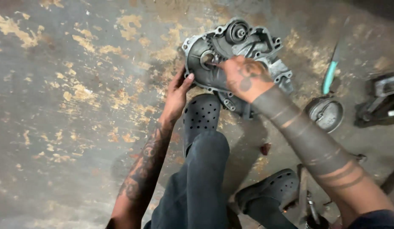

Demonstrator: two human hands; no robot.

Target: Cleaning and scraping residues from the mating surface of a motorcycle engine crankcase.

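Under your right hand (243, 78), fingertips pinch a small part at the engine crankcase cover (235, 55) bore; your left hand (178, 95), fingers together, steadies its edge. Next: careful alignment.

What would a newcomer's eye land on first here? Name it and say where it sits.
First the grey metal engine casing, upper centre on the stained concrete floor, propped against a dark perforated clog. The left hand steadies its left edge while the right hand reaches into a round opening beside a gear. To the right lie a round metal cover and a teal-handled tool.
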